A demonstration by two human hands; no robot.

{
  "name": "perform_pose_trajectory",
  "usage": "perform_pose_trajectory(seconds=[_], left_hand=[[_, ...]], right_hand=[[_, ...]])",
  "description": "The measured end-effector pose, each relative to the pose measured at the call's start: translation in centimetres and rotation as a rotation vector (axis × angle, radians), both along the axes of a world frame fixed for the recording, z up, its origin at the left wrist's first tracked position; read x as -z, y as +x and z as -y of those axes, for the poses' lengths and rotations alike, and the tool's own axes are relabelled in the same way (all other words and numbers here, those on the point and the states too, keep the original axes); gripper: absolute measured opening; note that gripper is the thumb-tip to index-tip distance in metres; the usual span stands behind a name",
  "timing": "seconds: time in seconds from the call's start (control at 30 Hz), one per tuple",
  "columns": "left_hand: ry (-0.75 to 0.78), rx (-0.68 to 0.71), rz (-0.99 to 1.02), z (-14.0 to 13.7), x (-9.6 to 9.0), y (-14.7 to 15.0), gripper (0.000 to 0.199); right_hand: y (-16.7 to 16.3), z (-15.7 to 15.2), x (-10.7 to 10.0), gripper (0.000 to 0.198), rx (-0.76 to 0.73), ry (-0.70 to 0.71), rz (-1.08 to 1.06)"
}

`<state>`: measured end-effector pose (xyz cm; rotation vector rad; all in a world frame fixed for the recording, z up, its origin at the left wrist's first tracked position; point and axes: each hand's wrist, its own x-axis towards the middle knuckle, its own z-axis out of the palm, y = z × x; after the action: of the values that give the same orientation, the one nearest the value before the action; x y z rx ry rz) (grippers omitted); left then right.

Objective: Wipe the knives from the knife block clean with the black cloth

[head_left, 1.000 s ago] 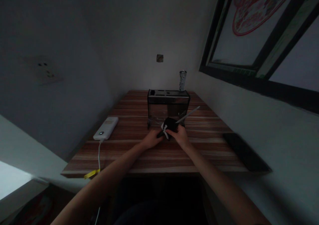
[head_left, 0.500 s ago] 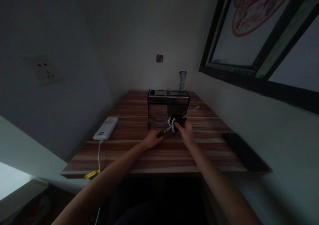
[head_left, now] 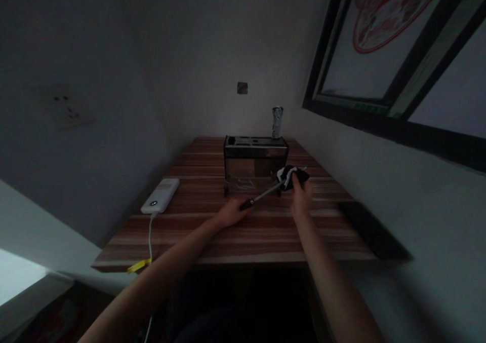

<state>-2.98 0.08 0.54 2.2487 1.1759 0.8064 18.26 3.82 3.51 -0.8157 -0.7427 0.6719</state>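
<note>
Right fingers are pinching cloth, left fingers gripping the handle: you're seemingly wiping the rod, next needing steadiness.

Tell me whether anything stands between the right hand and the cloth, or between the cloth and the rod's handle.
Nothing visible does: the right hand grips the cloth on the thin rod, which runs bare from there to the dark handle in the left hand.

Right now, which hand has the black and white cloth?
The right hand: it holds the black and white cloth around the rod, near its far end. The left hand instead grips the rod's dark handle.
</note>
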Motion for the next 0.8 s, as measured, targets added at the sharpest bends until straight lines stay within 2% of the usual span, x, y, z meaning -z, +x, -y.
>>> perform_pose_trajectory(seconds=[0.43,0.67,0.8], left_hand=[[0.022,-0.006,-0.118,0.3,-0.3,0.1,0.024],[0.019,0.008,-0.082,0.2,-0.2,0.0,0.024],[-0.016,-0.009,-0.069,0.1,-0.1,0.0,0.025]], right_hand=[[2.3,-0.8,-0.3,0.039,0.098,0.045,-0.176],[1.9,-0.6,-0.4,0.035,0.005,0.034,-0.227],[1.0,-0.5,-0.1,0.036,-0.078,-0.012,-0.162]])
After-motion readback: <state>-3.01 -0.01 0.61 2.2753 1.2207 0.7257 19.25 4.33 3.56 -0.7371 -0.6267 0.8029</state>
